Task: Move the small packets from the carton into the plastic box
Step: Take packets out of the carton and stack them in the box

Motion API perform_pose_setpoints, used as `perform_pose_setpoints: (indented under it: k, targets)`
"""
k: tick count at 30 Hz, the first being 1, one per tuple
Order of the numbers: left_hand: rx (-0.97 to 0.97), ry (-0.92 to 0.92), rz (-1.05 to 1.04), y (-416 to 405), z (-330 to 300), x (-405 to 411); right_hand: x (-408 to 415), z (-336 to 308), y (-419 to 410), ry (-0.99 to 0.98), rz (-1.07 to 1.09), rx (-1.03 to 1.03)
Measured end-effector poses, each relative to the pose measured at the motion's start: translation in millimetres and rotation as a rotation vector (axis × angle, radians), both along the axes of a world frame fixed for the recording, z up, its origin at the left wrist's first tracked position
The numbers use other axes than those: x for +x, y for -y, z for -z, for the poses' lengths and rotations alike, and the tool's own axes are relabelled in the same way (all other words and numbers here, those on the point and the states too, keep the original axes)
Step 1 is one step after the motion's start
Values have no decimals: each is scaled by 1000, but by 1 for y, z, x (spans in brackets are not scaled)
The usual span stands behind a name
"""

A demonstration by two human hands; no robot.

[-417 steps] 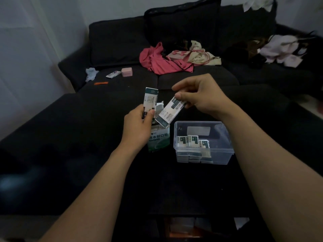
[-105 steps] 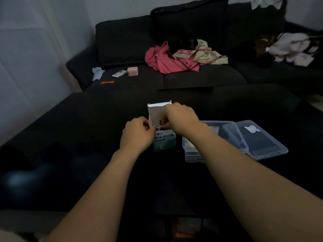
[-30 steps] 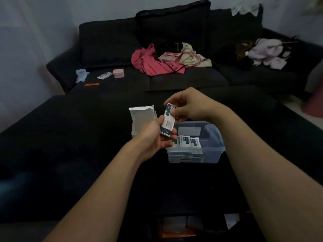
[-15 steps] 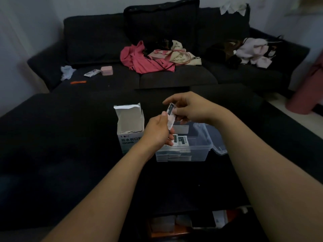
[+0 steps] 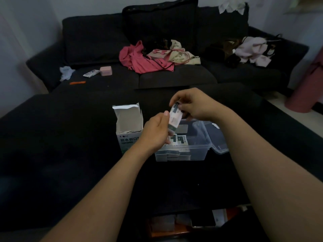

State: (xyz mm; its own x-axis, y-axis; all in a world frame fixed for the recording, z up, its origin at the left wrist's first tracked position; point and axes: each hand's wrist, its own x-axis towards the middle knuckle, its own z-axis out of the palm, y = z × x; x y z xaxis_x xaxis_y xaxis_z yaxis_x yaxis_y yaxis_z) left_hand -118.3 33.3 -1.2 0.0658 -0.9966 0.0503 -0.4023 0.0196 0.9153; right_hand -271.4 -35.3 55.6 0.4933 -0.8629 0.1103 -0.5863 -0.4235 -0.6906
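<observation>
Directly above the plastic box (image 5: 192, 151), we pinch an upright packet (image 5: 174, 117) between left hand (image 5: 156, 132) and right hand (image 5: 195, 106), six o'clock to drop.

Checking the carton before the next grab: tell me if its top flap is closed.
No: the carton stands with its flap raised, packet edges showing inside.

A dim living room in a home. A black sectional sofa (image 5: 157, 49) fills the back, strewn with a pink garment (image 5: 139, 60), what looks like a handbag (image 5: 162, 53) and pale clothes (image 5: 251, 49).
</observation>
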Motion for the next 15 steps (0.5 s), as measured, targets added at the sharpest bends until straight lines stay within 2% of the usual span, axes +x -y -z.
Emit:
perform_pose_setpoints:
  k: [2,4,7,10,15]
  targets:
    - [-186,270,-33,0,3,6,-11,-2,5,-57,50,11]
    - [-254,475,28,-4,5,11,-15,2,8,-201,48,28]
    - [-149,703,205,-11,7,12,-6,17,8,-416,16,98]
    - [-81,889,295,-16,7,8,3,28,10,-556,3,188]
    - [-116,1161,274,-14,9,2,9,36,16,-611,-9,221]
